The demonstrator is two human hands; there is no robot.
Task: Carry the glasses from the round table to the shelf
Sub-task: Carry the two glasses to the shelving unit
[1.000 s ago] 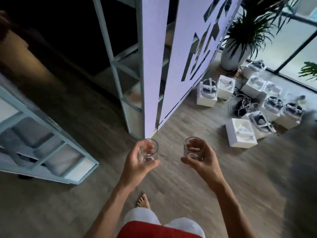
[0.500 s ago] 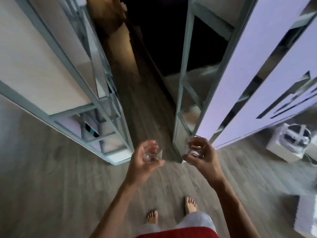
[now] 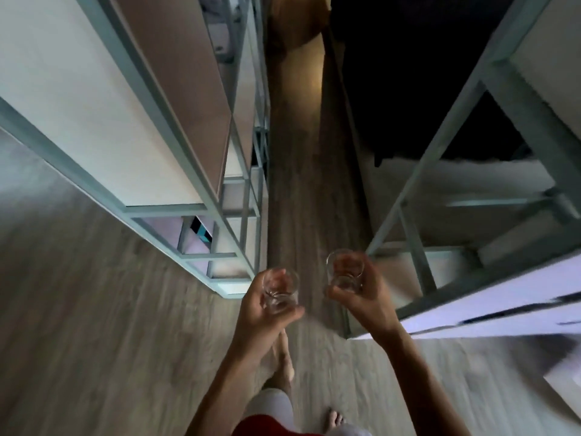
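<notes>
Overhead, both forearms reach forward: left hand [image 3: 267, 313] grips a small clear drinking glass [image 3: 280, 289], right hand [image 3: 366, 297] grips a second clear glass [image 3: 345, 272], both upright, near each other but apart. Below lies grey wood-plank floor [image 3: 94, 325], bare feet on it. A pale-green metal-framed shelf unit [image 3: 176, 171] stands left, a second frame [image 3: 471, 190] right, with a narrow aisle between them.

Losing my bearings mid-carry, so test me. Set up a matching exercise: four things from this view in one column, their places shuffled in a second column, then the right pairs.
1. left-hand glass
2. right-hand glass
3. black-and-teal item
4. red garment

A. bottom edge of the view
B. low compartment of the left shelf unit
C. held lower, nearer the left shelf unit
D. held higher, nearer the right shelf unit

Pairs: 1-C, 2-D, 3-B, 4-A.
</notes>
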